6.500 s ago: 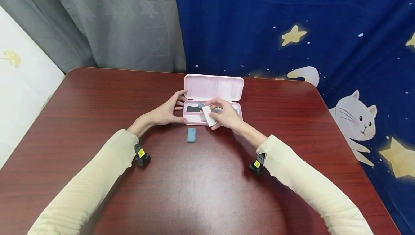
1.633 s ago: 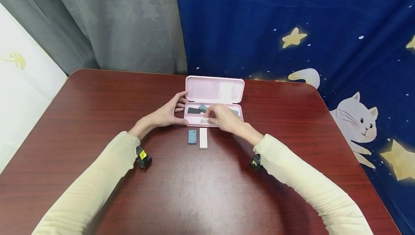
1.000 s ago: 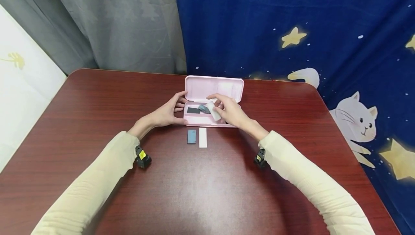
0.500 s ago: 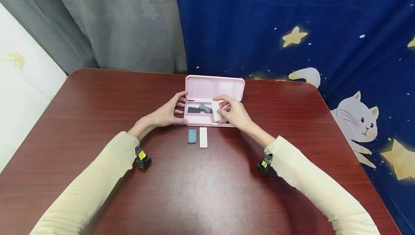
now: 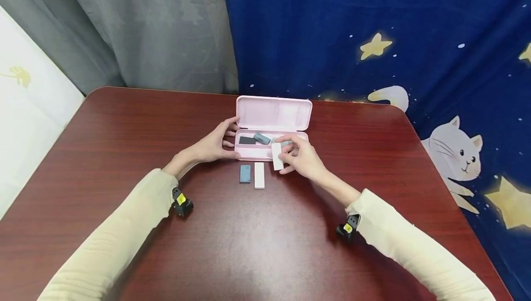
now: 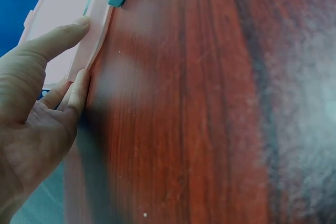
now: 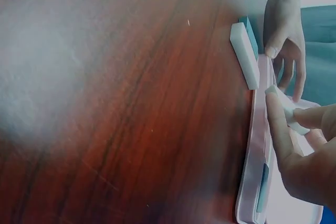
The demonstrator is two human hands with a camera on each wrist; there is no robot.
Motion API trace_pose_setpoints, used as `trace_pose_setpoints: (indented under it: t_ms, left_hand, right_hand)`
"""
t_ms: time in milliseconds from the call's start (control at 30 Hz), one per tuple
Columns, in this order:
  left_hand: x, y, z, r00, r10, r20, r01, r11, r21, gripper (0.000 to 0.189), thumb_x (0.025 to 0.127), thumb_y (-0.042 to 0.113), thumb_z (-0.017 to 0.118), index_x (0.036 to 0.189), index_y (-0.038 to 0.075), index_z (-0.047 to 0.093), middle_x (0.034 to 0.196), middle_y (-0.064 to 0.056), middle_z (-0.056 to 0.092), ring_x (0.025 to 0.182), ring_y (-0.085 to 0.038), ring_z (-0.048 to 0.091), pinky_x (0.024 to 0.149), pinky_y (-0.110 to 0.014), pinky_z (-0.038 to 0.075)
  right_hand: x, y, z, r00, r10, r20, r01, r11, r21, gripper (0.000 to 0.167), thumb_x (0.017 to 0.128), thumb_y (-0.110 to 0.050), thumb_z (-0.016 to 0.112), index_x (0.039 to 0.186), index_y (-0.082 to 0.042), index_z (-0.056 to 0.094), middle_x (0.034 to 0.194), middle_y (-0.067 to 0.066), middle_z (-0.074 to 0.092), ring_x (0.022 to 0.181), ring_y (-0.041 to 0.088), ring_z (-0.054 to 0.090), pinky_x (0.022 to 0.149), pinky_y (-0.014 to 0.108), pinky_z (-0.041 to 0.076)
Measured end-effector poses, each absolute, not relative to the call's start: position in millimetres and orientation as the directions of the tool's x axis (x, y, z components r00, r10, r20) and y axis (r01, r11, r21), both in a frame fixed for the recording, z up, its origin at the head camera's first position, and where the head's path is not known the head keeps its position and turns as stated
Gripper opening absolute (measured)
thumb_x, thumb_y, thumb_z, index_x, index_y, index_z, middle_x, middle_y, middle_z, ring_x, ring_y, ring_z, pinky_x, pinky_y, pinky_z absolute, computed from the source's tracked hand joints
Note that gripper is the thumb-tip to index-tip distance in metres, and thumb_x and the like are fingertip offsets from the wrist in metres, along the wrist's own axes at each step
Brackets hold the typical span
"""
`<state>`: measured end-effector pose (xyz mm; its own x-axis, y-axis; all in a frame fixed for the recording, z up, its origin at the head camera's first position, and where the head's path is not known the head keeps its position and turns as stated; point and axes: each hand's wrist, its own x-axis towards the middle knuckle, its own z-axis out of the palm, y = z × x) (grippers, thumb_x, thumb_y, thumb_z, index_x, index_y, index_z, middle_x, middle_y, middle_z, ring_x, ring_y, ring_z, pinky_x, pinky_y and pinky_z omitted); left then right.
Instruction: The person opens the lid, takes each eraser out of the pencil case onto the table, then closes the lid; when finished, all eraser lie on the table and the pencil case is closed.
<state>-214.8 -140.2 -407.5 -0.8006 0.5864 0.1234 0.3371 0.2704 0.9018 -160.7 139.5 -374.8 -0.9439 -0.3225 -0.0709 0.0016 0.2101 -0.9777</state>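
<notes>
An open pink pencil case [image 5: 256, 154] lies near the table's far edge, its lid raised at the back. My left hand [image 5: 211, 144] grips its left end, thumb at the front corner and fingers toward the hinge. Between thumb and fingers my right hand [image 5: 304, 158] pinches a white eraser [image 5: 276, 156], above the case's front edge. Another white eraser [image 5: 259, 175] lies on the table before the case, beside a blue eraser [image 5: 245, 174]. Inside the back compartment are a dark flat block [image 5: 247, 140] and a blue-grey eraser [image 5: 262, 138]; my right hand partly covers the right end.
The dark red wooden table [image 5: 232, 245] stretches toward me and to both sides. Behind it hang a grey curtain [image 5: 166, 29] and a blue curtain [image 5: 298, 29] with stars and a cat.
One white eraser was set down beside the blue one. My right hand then took another white eraser out of the case and brought it forward over the front edge. My left hand stayed put.
</notes>
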Motion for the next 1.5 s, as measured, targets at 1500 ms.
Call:
trace_pose_setpoints:
  t_ms: [1500]
  left_hand:
    - [-219.9, -142.3, -414.4, -0.8, 0.581, 0.153, 0.352, 0.247, 0.903, 0.105, 0.075, -0.004, 0.079, 0.153, 0.005, 0.009, 0.135, -0.024, 0.035, 0.117, -0.036, 0.043, 0.094, -0.049, 0.045]
  right_hand:
    - [-137.0, 122.7, -389.2, -0.94, -0.269, -0.21, 0.092, 0.391, -0.916, 0.033, 0.084, 0.011, 0.064, 0.115, 0.007, 0.055, 0.083, 0.011, 0.052, 0.063, 0.019, 0.058, 0.055, 0.036, 0.058]
